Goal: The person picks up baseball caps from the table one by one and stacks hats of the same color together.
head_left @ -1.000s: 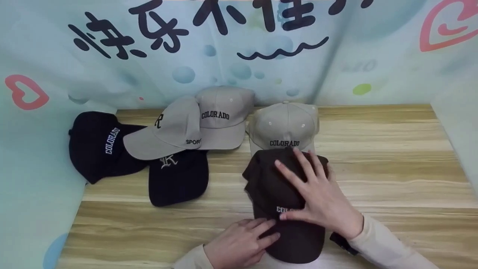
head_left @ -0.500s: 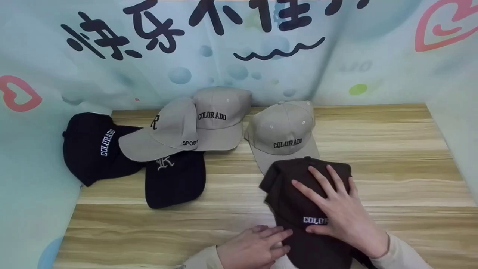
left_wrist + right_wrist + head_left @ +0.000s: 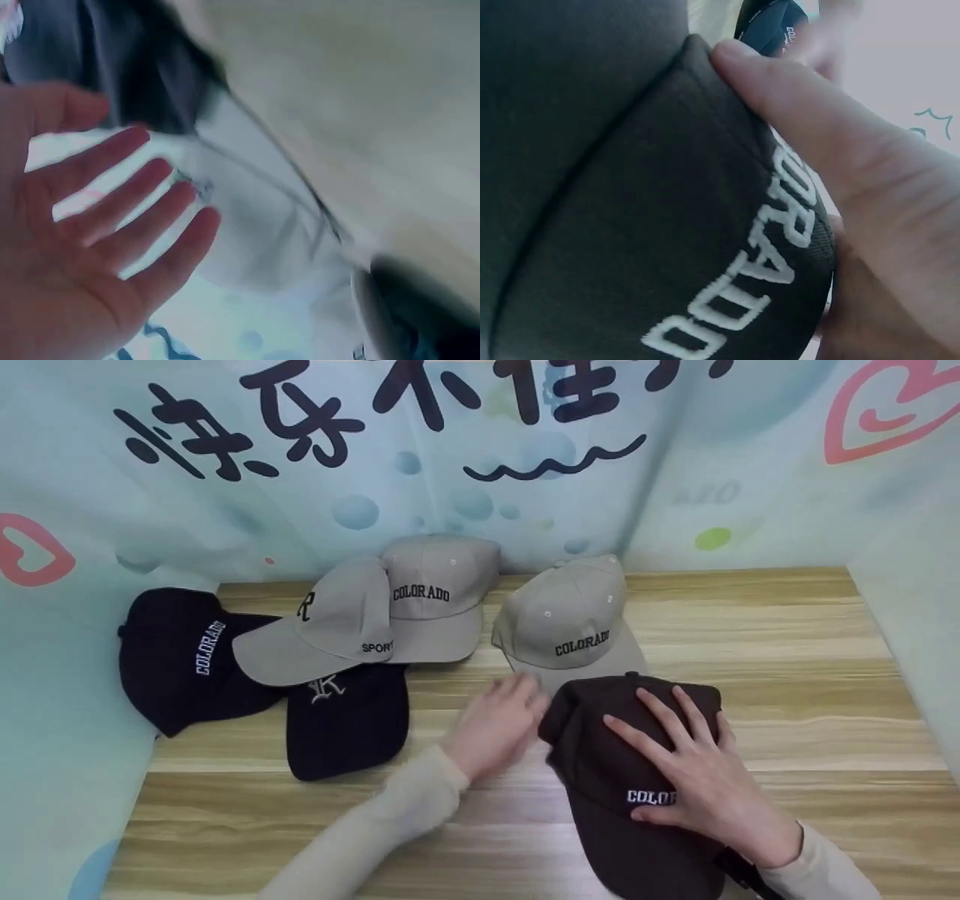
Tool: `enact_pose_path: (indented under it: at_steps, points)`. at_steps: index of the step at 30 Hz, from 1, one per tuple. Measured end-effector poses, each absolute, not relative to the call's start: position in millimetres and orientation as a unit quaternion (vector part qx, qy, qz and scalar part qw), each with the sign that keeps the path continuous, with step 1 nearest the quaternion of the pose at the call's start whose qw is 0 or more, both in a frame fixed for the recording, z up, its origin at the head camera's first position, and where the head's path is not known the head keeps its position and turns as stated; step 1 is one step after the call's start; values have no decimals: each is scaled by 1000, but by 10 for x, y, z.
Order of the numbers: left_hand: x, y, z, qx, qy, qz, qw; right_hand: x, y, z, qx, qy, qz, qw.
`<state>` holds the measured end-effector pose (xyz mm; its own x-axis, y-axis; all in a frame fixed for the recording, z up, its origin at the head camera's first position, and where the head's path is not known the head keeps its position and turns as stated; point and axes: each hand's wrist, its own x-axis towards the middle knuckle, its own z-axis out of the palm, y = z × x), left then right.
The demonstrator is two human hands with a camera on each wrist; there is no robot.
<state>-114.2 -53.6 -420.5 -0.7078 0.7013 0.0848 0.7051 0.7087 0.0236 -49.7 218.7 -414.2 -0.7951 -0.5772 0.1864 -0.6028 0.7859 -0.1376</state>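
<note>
The sleeved left forearm (image 3: 367, 829) reaches forward from the lower edge. The left hand (image 3: 501, 724) is blurred in the head view; the left wrist view shows its fingers (image 3: 180, 255) apart and slightly bent. The right hand (image 3: 701, 780) lies back upward, fingers widely spread, thumb (image 3: 658, 814) held apart, its forearm (image 3: 821, 871) coming from the lower right.

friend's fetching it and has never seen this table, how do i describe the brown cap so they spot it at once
On the wood-grain table, look to the near right, where a spread right hand rests. The dark brown cap lies under it, white COLORADO lettering partly covered. Only this one is brown; its neighbours are navy caps and pale caps.
</note>
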Motion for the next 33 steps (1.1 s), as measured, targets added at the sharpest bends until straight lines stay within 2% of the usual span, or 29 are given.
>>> enact_pose_path:
  at_steps: [5, 9, 13, 17, 21, 25, 33]
  points:
    - [-1920, -492, -3947, -291, -953, -83, 15, -494, 2176, -4145, 314, -942, 99, 65]
    - [-2426, -398, -3836, -209, -952, -211, -78, -495, 2154, -4160, 313, -941, 109, 65]
    - [-2693, -321, -3823, -137, -917, -338, -161, -503, 2118, -4180, 309, -942, 117, 66]
    - [-2747, -297, -3729, -123, -884, -416, -173, -513, 2110, -4184, 308, -941, 127, 62]
    - [-2700, -341, -3495, -174, -855, -460, -163, -534, 2137, -4173, 308, -940, 140, 52]
    - [-2645, -469, -3234, -219, -852, -457, -134, -576, 2192, -4153, 299, -941, 150, 41]
    - [-2516, -766, -2917, -239, -862, -435, -100, -780, 2456, -4098, 275, -947, 166, 21]
